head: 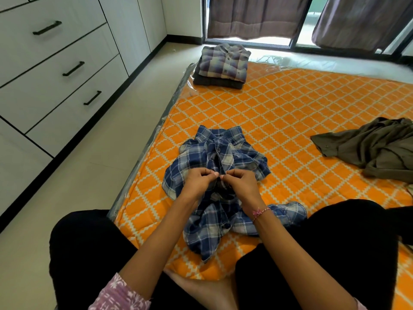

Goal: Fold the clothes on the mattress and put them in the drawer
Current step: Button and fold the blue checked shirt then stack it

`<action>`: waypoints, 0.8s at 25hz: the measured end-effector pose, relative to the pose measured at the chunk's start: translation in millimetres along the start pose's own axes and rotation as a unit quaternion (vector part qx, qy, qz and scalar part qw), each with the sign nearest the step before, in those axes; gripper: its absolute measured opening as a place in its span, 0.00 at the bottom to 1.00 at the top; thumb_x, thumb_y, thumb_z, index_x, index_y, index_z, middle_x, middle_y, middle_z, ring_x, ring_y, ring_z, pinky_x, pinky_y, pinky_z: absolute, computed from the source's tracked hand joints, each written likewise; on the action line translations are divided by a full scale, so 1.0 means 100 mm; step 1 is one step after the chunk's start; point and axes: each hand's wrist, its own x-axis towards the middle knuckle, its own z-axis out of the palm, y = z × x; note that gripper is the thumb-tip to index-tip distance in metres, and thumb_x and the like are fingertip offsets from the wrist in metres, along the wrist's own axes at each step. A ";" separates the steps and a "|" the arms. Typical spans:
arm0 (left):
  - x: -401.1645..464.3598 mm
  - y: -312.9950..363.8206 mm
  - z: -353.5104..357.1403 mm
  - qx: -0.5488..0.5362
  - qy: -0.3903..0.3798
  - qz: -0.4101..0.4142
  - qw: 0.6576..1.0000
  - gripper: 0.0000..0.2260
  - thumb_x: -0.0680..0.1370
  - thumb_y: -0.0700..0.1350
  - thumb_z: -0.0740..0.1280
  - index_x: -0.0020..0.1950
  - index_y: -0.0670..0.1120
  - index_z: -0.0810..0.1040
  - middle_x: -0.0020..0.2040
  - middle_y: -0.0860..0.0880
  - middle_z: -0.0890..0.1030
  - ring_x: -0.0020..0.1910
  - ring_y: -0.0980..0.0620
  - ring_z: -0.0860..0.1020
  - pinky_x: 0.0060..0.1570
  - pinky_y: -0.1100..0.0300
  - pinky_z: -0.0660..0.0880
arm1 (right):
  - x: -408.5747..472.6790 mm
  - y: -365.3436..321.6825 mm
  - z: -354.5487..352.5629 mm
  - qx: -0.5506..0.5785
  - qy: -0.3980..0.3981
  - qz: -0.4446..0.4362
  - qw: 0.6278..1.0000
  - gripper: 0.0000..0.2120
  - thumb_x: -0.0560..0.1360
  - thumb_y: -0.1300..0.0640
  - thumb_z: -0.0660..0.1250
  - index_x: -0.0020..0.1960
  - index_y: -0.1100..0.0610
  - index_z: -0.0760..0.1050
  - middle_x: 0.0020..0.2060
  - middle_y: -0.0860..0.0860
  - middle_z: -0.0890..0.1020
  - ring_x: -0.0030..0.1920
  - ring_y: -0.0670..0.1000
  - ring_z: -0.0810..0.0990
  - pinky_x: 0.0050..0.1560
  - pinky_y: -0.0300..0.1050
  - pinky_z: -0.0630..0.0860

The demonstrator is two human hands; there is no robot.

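Note:
A blue plaid shirt (225, 157) lies crumpled on the orange patterned mattress (301, 121), collar away from me. My left hand (199, 181) and my right hand (240, 183) meet at the shirt's front placket, each pinching the fabric by a button with thumb and fingers. A folded grey plaid shirt (224, 61) sits on a dark folded garment (215, 82) at the mattress's far left corner. An unfolded olive shirt (371, 146) lies at the right. White drawers (55, 72) with black handles stand along the left, all closed.
My black-trousered knees frame the shirt at the mattress's near edge. Pale tiled floor (93, 166) runs between the mattress and the drawer unit. A glass door with brown curtains (257, 16) stands behind the mattress.

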 end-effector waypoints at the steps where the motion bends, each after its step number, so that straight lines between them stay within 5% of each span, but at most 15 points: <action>1: 0.00 -0.01 0.02 -0.012 -0.002 0.001 1.000 0.09 0.78 0.38 0.66 0.38 0.44 0.78 0.38 0.48 0.80 0.38 0.54 0.78 0.36 0.67 0.75 | -0.01 0.00 0.00 0.005 0.007 -0.004 1.000 0.11 0.73 0.64 0.69 0.32 0.57 0.78 0.28 0.51 0.79 0.31 0.46 0.76 0.33 0.39 0.73; 5: 0.00 -0.07 0.04 -0.032 0.013 0.022 0.999 0.09 0.78 0.38 0.66 0.38 0.44 0.78 0.38 0.46 0.80 0.41 0.50 0.79 0.47 0.56 0.77 | -0.04 -0.04 -0.03 0.019 0.001 -0.002 1.000 0.09 0.75 0.63 0.68 0.37 0.60 0.81 0.32 0.53 0.80 0.34 0.48 0.78 0.37 0.40 0.76; 11: 0.06 0.07 -0.02 -0.018 0.005 0.084 0.996 0.07 0.75 0.37 0.69 0.38 0.45 0.79 0.37 0.47 0.79 0.38 0.54 0.77 0.40 0.65 0.76 | 0.07 -0.19 -0.18 0.147 -0.084 0.074 0.983 0.05 0.75 0.67 0.67 0.41 0.61 0.78 0.28 0.49 0.79 0.30 0.44 0.77 0.35 0.36 0.74; 14: 0.16 0.20 -0.06 0.019 0.017 0.121 0.992 0.06 0.73 0.38 0.71 0.37 0.45 0.79 0.38 0.45 0.80 0.41 0.51 0.78 0.46 0.57 0.77 | 0.14 -0.29 -0.20 0.181 -0.104 0.078 0.975 0.06 0.74 0.68 0.67 0.40 0.60 0.77 0.30 0.49 0.82 0.33 0.45 0.81 0.37 0.35 0.78; 20: 0.14 0.32 -0.05 0.031 0.069 0.142 0.987 0.05 0.77 0.38 0.67 0.41 0.40 0.80 0.34 0.48 0.79 0.34 0.54 0.76 0.36 0.63 0.75 | 0.20 -0.41 -0.11 0.046 -0.093 -0.026 0.994 0.05 0.75 0.64 0.68 0.40 0.59 0.78 0.34 0.51 0.81 0.36 0.45 0.79 0.35 0.33 0.76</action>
